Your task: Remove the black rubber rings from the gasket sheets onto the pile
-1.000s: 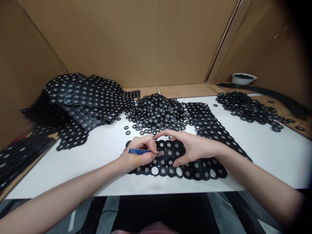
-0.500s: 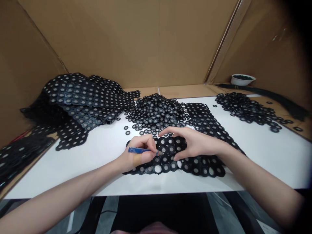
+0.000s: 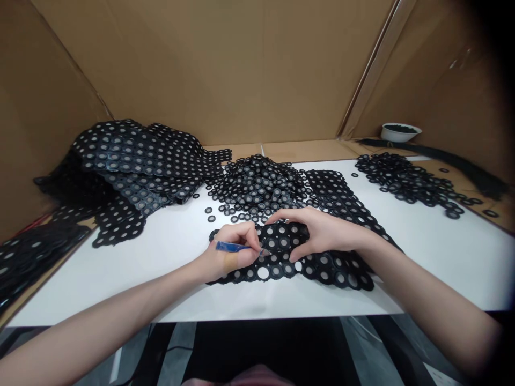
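- We log a white table (image 3: 120,292) inside cardboard walls (image 3: 201,69).
- Counted: one white bowl (image 3: 398,132), two heaps of loose black rings: centre heap (image 3: 257,185), right heap (image 3: 402,182).
- Our left hand (image 3: 235,252) grips a blue-handled craft knife (image 3: 233,247), its tip at the black ring sheet (image 3: 322,271) lying on the table under both hands.
- Our right hand (image 3: 324,233) presses that sheet, fingers open.

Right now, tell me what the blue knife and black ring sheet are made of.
The blue knife handle looks like glossy plastic, its tip bright like steel. The black ring sheet looks like matte rubber, bunching between the hands. Its grey centres may be metal mesh; too small to tell.
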Tool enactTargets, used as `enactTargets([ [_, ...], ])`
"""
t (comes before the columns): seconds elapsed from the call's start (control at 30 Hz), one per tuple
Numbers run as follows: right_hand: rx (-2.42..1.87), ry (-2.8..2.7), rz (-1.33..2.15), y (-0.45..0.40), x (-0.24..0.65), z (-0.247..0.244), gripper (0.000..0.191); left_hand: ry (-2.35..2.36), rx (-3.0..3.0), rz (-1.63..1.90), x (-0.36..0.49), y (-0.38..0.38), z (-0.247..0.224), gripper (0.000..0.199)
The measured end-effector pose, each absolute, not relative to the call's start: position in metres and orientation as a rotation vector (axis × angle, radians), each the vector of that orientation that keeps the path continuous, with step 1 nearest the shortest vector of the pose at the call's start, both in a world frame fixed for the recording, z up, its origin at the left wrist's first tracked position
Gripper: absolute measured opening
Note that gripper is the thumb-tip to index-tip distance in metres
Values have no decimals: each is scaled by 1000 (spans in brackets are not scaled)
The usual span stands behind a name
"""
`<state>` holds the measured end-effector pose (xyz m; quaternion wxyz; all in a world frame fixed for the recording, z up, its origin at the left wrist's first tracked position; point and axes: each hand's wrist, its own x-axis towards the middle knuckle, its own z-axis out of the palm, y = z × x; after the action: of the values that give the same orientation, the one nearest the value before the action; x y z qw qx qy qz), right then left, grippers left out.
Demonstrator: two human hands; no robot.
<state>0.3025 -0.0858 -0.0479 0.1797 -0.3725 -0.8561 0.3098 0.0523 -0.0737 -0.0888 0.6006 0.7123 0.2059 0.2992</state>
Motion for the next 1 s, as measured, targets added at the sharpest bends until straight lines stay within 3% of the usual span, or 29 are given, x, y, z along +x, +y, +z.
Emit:
enactTargets([
  [0.5,-1142,-2517,889,-81,304,-46,74,572,1648,578,55,-75,-85,12],
  [0.73,-1292,-2632,729,-83,286,-29,58,565,1657,600,54,-75,-85,13],
  [1.0,-1275,-2589,881,-80,273,-40,65,587,1617,620,56,-76,-85,13],
])
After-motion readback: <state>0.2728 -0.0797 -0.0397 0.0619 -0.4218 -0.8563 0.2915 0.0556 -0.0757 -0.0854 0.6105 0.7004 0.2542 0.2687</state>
